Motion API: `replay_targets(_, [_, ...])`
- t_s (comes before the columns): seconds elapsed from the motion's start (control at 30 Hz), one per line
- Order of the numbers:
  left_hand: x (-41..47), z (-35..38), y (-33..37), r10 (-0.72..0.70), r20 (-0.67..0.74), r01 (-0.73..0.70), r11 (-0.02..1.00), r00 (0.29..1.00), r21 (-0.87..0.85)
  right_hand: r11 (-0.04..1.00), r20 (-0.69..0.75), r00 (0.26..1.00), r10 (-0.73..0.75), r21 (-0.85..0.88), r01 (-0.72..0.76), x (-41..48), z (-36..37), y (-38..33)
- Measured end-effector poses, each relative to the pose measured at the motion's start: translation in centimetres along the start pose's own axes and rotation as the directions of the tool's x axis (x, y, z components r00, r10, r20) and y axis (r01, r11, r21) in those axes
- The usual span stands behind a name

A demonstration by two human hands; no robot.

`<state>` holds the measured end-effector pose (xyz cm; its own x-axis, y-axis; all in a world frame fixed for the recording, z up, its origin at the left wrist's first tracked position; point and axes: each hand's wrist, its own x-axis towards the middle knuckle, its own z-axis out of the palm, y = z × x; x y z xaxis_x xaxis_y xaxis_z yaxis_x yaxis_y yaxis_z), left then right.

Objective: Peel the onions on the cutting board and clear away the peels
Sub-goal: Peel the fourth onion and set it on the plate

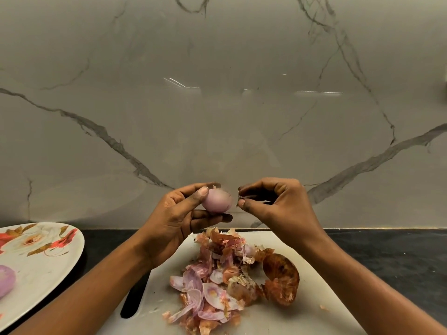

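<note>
Grey marble-veined wall panel (217, 93) fills the top two thirds of my feed; dark stone countertop (399, 257) runs along its foot.

Far left: white oval plate with red-orange flower print (72, 250), partly out of frame. One peeled pale-purple onion (6, 280) sits on it at the frame edge.

Next: dark elongated shape (131, 301) at the left edge of the white plastic cutting board (314, 310). Can't tell if it's a handle slot or a knife handle.

Left hand (179, 213) is raised above the board's far edge, thumb and fingers curled round a small peeled pinkish onion (216, 201). A scrap of dry skin sticks up at the onion's top.

Right hand (278, 204) is at the same height, just beside the onion, thumb and forefinger pinched on a tiny scrap of peel (239, 199); other fingers curled. Scrap is too small to tell whether it's attached to the onion.

Below the hands: heap of pink and papery brown onion peels (212, 281) lies mid-board. One large brown cupped dry skin (281, 279) touches the heap's right side. A small loose flake (324, 307) is further right on the board.
</note>
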<state>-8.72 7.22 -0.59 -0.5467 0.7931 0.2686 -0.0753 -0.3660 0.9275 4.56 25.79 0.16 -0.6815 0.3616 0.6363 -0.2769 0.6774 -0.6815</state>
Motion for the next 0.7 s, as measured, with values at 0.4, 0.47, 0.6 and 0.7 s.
replay_targets(0.4, [0.04, 0.14, -0.14, 0.002, -0.030, -0.002, 1.000, 1.000, 0.019, 0.989, 0.081, 0.989, -0.126, -0.067, 0.131, -0.25, 0.35, -0.04])
replay_targets(0.47, [0.07, 0.02, 0.11, 0.008, -0.041, -0.010, 0.999, 0.999, -0.034, 0.988, 0.086, 0.990, -0.116, -0.095, 0.124, -0.26, 0.32, -0.09])
replay_targets(0.6, [0.08, -0.29, 0.50, 0.022, -0.060, -0.029, 0.993, 0.998, -0.115, 0.988, 0.079, 0.996, -0.044, -0.143, 0.055, -0.05, 0.07, 0.07])
replay_targets(0.7, [0.01, -0.23, 0.53, 0.008, -0.056, -0.016, 0.988, 0.998, -0.156, 0.989, 0.100, 0.995, 0.009, -0.149, 0.006, -0.06, 0.00, 0.14])
